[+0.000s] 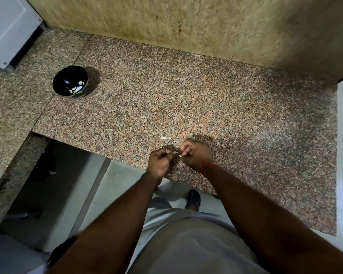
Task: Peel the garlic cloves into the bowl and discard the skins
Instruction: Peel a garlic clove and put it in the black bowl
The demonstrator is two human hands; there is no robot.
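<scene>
Head view: left hand [160,162] and right hand [194,155] pinch one garlic clove [178,154] between them, stripping skin; bowl [70,81] waits at ten o'clock.

A speckled granite counter [186,95] carries the things. A black bowl [70,81] stands on it at ten o'clock. A scrap of white garlic skin [165,138] lies near the front edge at six o'clock.

Left hand [160,162] and right hand [195,155] pinch garlic clove [177,154] between curled fingers above granite counter [206,95]; skin scrap [165,138] just beyond; black bowl [70,81] far left, pale pieces inside.
</scene>
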